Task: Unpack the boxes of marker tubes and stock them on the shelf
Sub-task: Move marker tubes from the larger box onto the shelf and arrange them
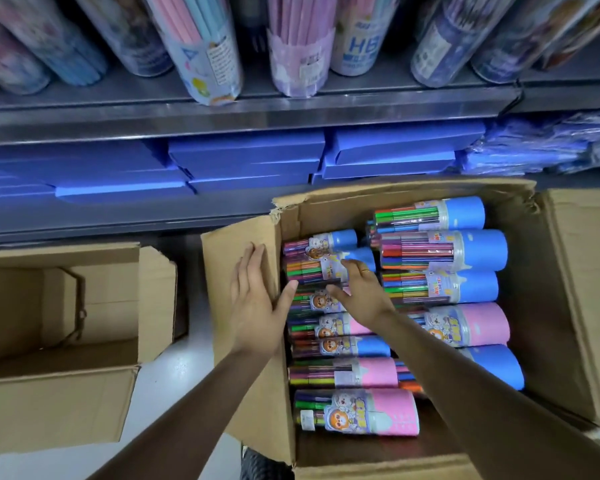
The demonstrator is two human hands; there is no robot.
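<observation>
Marker tubes (440,254) with blue and pink caps lie in rows inside the open cardboard box (568,271) below the shelf (222,112). Left hand (257,299) rests flat, fingers spread, on the box's left flap. Right hand (361,289) reaches in with fingers loosely extended over a blue-capped tube (323,268), gripping nothing. Another open box (66,403) sits left.

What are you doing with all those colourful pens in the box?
A person is unpacking an open brown cardboard box full of clear plastic marker tubes with blue and pink caps, all lying on their sides. The left hand lies flat on the box's left flap, and the right hand reaches in over a blue-capped tube. Nothing is lifted yet. Another open cardboard box sits to the left, below a grey metal shelf.
</observation>
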